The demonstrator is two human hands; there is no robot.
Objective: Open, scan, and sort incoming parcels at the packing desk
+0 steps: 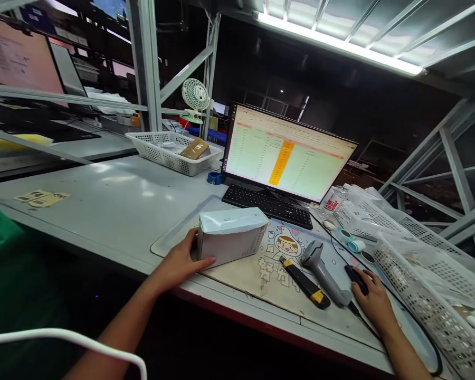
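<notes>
My left hand (186, 259) grips the near left end of a white cardboard box (233, 235), thumb along its front face. The box stands on a printed desk mat (237, 282). Over on the right, my right hand (372, 295) rests on a black computer mouse (357, 278), its fingers curled over the top. Between the hands lie a black and yellow utility knife (305, 282) and a grey barcode scanner (326, 274) with a cable. A black keyboard (267, 205) sits behind the box, below a monitor (288, 150) showing a spreadsheet with an orange column.
White plastic baskets (423, 301) holding bags and small items line the right side. Another white basket (174, 153) with a brown package stands at the back left, near a small fan (196, 95). A blue tape roll (215, 178) sits beside the monitor. A white cable (63, 335) crosses the lower left.
</notes>
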